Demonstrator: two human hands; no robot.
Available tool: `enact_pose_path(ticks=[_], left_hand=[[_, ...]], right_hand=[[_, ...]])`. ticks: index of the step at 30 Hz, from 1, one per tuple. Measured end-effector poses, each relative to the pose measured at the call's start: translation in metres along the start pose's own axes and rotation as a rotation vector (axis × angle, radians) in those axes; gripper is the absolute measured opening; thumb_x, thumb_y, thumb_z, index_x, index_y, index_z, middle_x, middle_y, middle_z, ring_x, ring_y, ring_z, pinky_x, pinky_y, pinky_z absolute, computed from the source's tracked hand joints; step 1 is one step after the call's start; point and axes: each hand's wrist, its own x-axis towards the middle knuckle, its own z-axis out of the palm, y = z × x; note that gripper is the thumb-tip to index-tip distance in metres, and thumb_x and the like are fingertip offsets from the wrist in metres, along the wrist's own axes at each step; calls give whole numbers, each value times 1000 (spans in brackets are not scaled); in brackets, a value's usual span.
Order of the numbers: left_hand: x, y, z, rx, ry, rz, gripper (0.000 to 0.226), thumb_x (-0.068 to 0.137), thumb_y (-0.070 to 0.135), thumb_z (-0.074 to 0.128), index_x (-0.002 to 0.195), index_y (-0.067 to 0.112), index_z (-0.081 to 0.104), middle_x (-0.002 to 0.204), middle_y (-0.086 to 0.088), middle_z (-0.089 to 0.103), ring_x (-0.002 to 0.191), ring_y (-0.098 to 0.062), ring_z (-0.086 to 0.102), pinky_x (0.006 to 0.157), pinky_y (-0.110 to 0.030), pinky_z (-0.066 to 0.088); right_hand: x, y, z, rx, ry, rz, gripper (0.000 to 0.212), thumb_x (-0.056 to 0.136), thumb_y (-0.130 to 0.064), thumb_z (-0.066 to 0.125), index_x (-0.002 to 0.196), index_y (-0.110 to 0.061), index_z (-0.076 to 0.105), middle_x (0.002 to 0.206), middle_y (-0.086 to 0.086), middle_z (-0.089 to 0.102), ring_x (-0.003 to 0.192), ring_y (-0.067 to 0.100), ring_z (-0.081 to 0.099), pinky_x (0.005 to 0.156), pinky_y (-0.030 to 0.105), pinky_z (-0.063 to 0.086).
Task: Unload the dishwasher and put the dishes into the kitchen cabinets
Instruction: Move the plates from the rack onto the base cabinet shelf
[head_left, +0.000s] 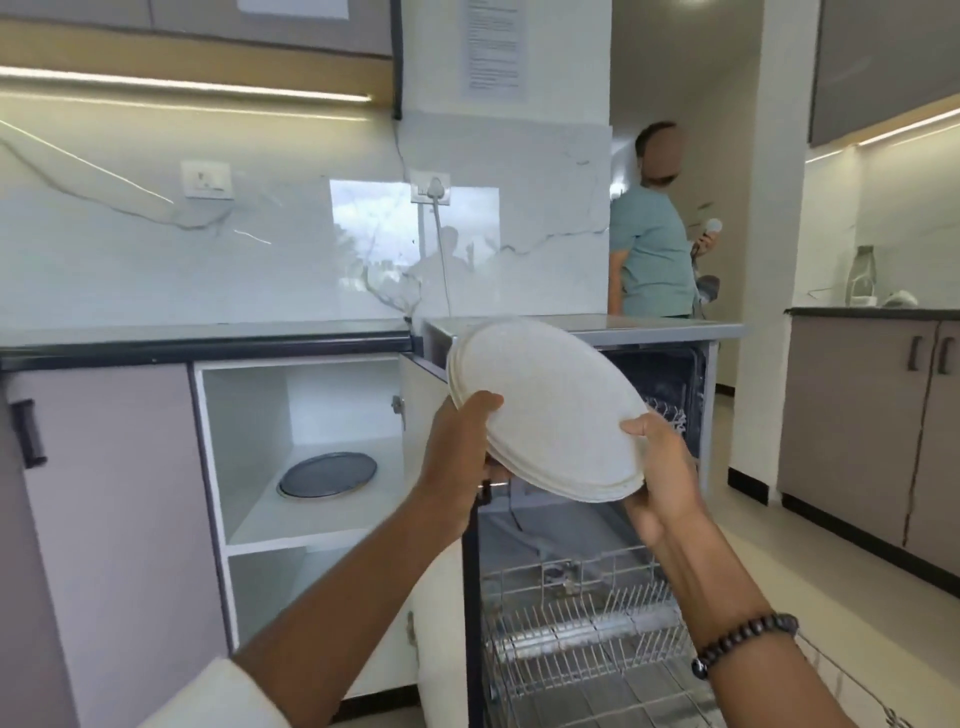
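Kitchen w/ open cabinet (311, 447); both hands' fingers (480, 408) clamped on plate stack (550, 410).

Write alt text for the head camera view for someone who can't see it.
Both hands, left hand and right hand, hold a tilted stack of white plates above the dishwasher's pulled-out rack. Left of it, an open cabinet holds one dark plate.

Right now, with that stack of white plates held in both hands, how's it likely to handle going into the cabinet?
The stack of white plates looks stiff, probably heavy. It is tilted, gripped only at the rims by the left hand and right hand, so plates might slide. Likely breakable.
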Motion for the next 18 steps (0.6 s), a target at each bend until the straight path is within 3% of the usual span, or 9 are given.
enact_pose_path(ticks=[2, 4, 8, 13, 18], left_hand=[[-1, 19, -13, -16, 47, 71, 18, 96, 18, 49, 109, 28, 57, 106, 0, 66, 93, -18, 63, 61, -31, 56], [-1, 35, -30, -44, 103, 118, 16, 96, 19, 49, 106, 27, 58, 104, 1, 68, 95, -19, 64, 62, -29, 55], [3, 59, -73, -115, 269, 114, 19, 93, 23, 51, 104, 19, 65, 101, -2, 72, 93, -20, 66, 69, -30, 52], [2, 73, -134, -183, 361, 129, 18, 91, 22, 49, 99, 19, 65, 93, 0, 71, 81, -16, 65, 56, -23, 51], [4, 64, -190, -185, 430, 122, 22, 90, 21, 47, 101, 20, 65, 87, 2, 72, 81, -17, 65, 59, -27, 51]], right_hand=[[2, -4, 24, -5, -54, -22, 45, 82, -17, 49, 126, -18, 62, 123, 7, 68, 117, 34, 61, 98, 58, 49], [2, -9, 52, -23, -97, -37, 47, 82, -17, 50, 128, -20, 60, 123, 7, 68, 116, 33, 61, 97, 58, 50], [2, -8, 109, -30, -188, -20, 42, 87, -11, 49, 128, -16, 56, 123, 9, 64, 114, 31, 60, 89, 47, 53], [-3, 17, 167, -108, -294, 18, 39, 91, -12, 49, 130, -19, 51, 121, 6, 61, 99, 20, 61, 59, 28, 51], [-7, 58, 206, -159, -362, 61, 40, 94, -13, 49, 133, -23, 47, 118, 2, 61, 101, 18, 62, 60, 25, 55]])
